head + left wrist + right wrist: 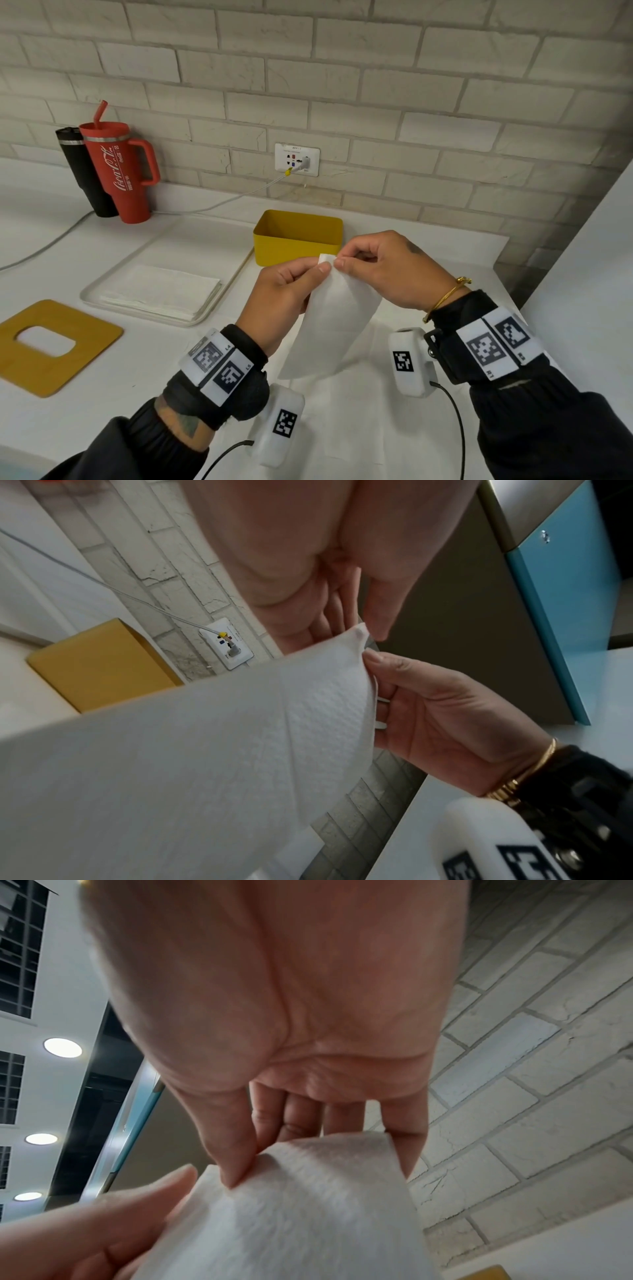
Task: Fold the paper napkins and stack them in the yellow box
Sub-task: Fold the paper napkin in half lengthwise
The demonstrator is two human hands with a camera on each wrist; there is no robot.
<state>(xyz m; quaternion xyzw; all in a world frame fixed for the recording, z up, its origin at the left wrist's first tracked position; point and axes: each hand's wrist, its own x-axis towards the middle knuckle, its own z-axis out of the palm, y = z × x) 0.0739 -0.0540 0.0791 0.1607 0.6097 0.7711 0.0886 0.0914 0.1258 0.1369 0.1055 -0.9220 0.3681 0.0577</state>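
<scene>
1. Both hands are up above the counter (394, 428), pinching the same top corner of one paper napkin (339, 318).
2. Left hand (287, 294): thumb and forefinger clamped on the napkin's upper edge, other fingers curled in behind. Grasping, not released.
3. Right hand (387, 270): thumb tip and forefinger nipped on the same corner, just beside the left thumb, tips almost touching. Remaining fingers loosely bent. The right wrist view shows the thumb (232, 1153) pressing into the sheet, with fingers behind it.
4. Napkin hangs down from the pinch, lifted clear at the top; its lower end is near the counter, can't tell if it touches. Looks doubled over; in the left wrist view layered edges show at the corner (363, 642).
5. Yellow box (298, 240) sits on the counter just behind the hands, close to the brick wall; what's inside is hidden from here.
6. Napkin stack (164, 291) lies on a clear tray (219, 308) left of the hands.
7. Yellow lid (51, 346), with a cut-out, lies flat further left.
8. Red tumbler (120, 171) and black tumbler (82, 171) stand at the back left.
</scene>
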